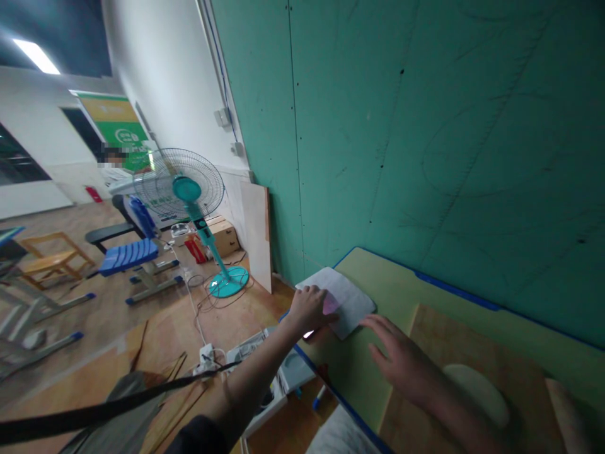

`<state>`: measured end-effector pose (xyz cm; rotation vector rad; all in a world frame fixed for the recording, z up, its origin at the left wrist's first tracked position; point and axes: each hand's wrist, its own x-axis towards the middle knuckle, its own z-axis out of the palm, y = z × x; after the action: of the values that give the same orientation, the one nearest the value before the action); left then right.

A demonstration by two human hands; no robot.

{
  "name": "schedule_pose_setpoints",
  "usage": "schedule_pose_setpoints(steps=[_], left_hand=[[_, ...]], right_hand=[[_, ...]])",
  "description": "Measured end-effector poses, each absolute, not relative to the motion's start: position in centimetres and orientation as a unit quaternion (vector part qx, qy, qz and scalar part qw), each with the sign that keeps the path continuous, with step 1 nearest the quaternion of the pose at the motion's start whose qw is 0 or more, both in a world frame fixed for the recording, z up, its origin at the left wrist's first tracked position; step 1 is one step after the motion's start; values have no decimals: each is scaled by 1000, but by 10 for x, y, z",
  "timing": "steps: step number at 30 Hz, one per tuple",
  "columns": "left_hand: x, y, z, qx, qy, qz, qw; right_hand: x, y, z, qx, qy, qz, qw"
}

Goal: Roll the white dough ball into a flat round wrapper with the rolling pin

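A white sheet of cloth or paper [352, 299] lies at the far left corner of the green table [378, 268]. My left hand [309, 309] rests over its left side, thumb held apart from bent fingers. A small bright white spot shows under that hand, too little to name. Just right of the sheet, my right hand [397, 356] hovers with fingers stretched and apart, holding nothing. Partly behind my right forearm, a flat, round, pale piece that looks like dough [479, 391] lies on a wooden board [444, 334].
A pale wooden rod [560, 403] lies at the board's right. A green wall [378, 126] rises behind the table. Below its left edge stands a grey open box [295, 372]. On the floor are a teal standing fan [228, 282], cables and a power strip [207, 359]. Another person sits far off.
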<state>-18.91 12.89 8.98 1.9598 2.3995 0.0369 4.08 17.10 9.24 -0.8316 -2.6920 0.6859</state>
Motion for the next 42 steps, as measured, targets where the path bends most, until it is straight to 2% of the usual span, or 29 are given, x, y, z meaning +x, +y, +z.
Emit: schedule_pose_setpoints(steps=[5,10,22,31,36,42], left_hand=[[-194,114,92,625,780,25,25],[-200,90,90,587,809,34,26],[-210,89,84,592,800,84,56],[-236,69,111,485,860,152,46],[-222,71,104,491,839,235,16],[-228,71,78,508,845,164,5]], right_hand=[[-5,174,88,-292,-937,185,55],[-10,179,78,-290,-942,169,0],[7,171,99,-373,-925,70,7],[2,176,95,-383,-919,88,13],[-16,173,98,-408,-907,102,14],[-19,169,99,-442,-894,77,9]])
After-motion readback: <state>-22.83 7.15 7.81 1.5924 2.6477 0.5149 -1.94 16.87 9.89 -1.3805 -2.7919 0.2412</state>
